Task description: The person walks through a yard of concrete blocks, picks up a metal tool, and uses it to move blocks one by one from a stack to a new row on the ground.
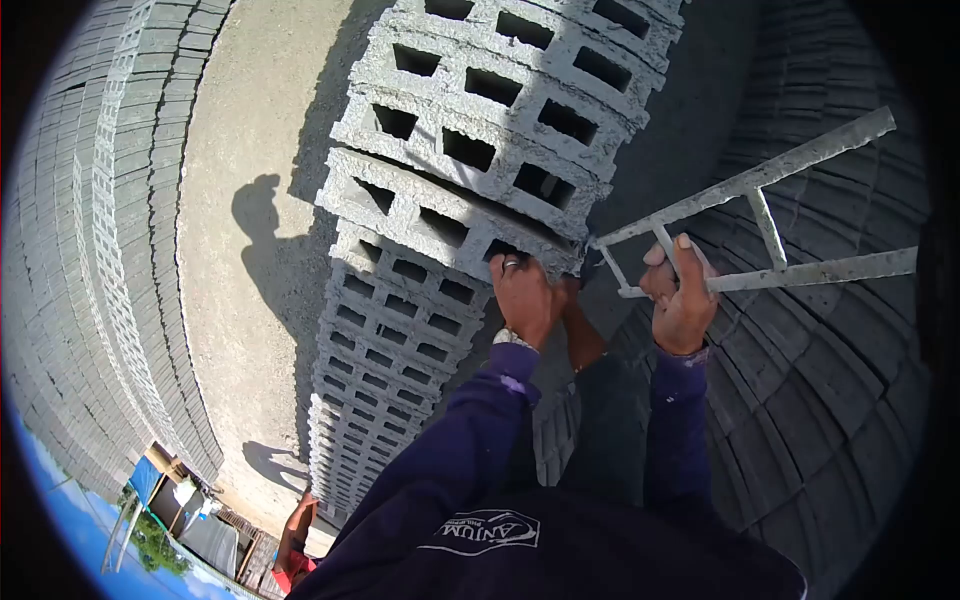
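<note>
My left hand point(525, 298), with a ring and a wristwatch, has its fingers hooked into an end hollow of a grey concrete hollow block point(405, 205). That block lies slightly tilted on the long stack, with a dark gap along its upper side; the fingertips are hidden inside it. To the right, my right hand point(682, 298) is wrapped round a rung of a ladder-shaped metal frame point(800, 155). The frame has two long rails and a few crossbars, and its near end is close to the block's right end.
The stack of hollow blocks point(500, 85) runs from top to lower left. Dense rows of blocks stand at the left point(60, 290) and right point(800, 380). Sandy ground point(230, 130) lies between. Another person's arm point(297, 520) reaches the stack's far end. My foot point(582, 335) is beside the stack.
</note>
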Demonstrator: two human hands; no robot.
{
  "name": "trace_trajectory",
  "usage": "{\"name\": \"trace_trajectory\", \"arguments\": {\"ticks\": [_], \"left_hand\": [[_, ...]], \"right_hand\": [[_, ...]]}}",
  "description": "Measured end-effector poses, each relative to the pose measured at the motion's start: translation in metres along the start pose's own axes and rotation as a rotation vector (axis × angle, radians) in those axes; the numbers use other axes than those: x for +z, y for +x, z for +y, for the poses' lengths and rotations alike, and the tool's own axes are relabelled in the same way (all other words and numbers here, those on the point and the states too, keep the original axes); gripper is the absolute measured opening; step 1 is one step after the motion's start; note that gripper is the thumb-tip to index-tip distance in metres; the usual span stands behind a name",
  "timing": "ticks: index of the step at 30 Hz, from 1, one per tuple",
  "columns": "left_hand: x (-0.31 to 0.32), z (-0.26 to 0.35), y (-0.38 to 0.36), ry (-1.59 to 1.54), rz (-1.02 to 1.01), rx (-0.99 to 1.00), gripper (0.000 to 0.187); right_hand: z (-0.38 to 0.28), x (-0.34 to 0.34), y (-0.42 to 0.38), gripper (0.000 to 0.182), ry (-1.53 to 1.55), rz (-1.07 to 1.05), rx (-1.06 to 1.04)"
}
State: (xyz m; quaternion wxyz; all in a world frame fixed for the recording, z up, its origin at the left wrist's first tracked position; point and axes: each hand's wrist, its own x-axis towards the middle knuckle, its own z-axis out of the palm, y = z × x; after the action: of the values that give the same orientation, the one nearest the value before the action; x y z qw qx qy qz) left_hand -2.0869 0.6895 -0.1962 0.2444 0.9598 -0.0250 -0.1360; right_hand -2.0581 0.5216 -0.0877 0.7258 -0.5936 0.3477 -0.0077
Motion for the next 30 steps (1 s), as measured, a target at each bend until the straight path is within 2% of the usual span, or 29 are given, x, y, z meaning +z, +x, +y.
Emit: {"name": "trace_trajectory", "arguments": {"ticks": [2,3,5,7,9,10,11,13,14,15,17,18,21,22,23,25,28,29,30], "left_hand": [[0.007,0.004,0.002,0.054,0.063,0.017,0.034],[0.010,0.005,0.001,0.077,0.021,0.062,0.034],[0.013,0.007,0.002,0.189,0.036,-0.037,0.043],[0.016,0.007,0.004,0.247,-0.051,0.000,0.047],[0.023,0.000,0.005,0.346,-0.111,-0.064,0.045],[0.021,0.005,0.005,0.364,-0.119,-0.091,0.050],[0.023,0.004,0.004,0.397,-0.153,-0.054,0.050],[0.025,0.002,0.002,0.419,-0.096,-0.159,0.063],[0.021,0.011,0.007,0.425,-0.141,-0.138,0.066],[0.022,0.010,0.007,0.452,-0.157,-0.120,0.066],[0.022,0.008,0.009,0.366,-0.159,-0.231,0.061],[0.021,0.009,0.011,0.380,-0.165,-0.221,0.061],[0.008,0.022,0.017,0.047,-0.293,-0.508,0.065],[0.008,0.020,0.018,0.098,-0.246,-0.425,0.064],[0.006,0.021,0.018,0.103,-0.249,-0.425,0.064],[0.002,0.027,0.019,0.122,-0.304,-0.490,0.064],[0.002,0.028,0.016,0.016,-0.292,-0.503,0.058],[-0.002,0.024,0.013,0.015,-0.295,-0.503,0.058],[-0.004,0.016,0.012,0.005,-0.314,-0.445,0.055]], "right_hand": [[0.031,-0.034,-0.002,0.042,0.028,0.146,0.091],[0.049,-0.048,-0.003,0.042,0.041,0.248,0.172],[0.090,-0.065,0.002,0.041,0.121,0.373,0.216],[0.130,-0.076,0.009,0.041,0.157,0.423,0.271],[0.168,-0.072,0.021,0.041,0.177,0.452,0.264],[0.182,-0.069,0.028,0.041,0.181,0.453,0.268],[0.196,-0.064,0.036,0.042,0.183,0.451,0.271],[0.219,-0.046,0.051,0.041,0.147,0.523,0.064],[0.214,-0.046,0.054,0.041,0.059,0.482,0.142],[0.221,-0.043,0.059,0.042,0.165,0.444,0.188],[0.222,-0.041,0.064,0.034,0.134,0.411,0.157],[0.225,-0.042,0.066,0.024,-0.028,0.412,-0.111],[0.206,-0.052,0.069,0.016,0.019,0.391,-0.167],[0.194,-0.057,0.070,0.020,0.046,0.388,-0.141],[0.193,-0.058,0.072,0.020,0.049,0.390,-0.136],[0.193,-0.058,0.075,0.028,0.261,0.394,0.056],[0.244,-0.025,0.087,0.041,0.288,0.385,0.262],[0.257,-0.018,0.088,0.040,0.238,0.379,0.307],[0.267,-0.016,0.090,0.040,0.160,0.420,0.186]]}}
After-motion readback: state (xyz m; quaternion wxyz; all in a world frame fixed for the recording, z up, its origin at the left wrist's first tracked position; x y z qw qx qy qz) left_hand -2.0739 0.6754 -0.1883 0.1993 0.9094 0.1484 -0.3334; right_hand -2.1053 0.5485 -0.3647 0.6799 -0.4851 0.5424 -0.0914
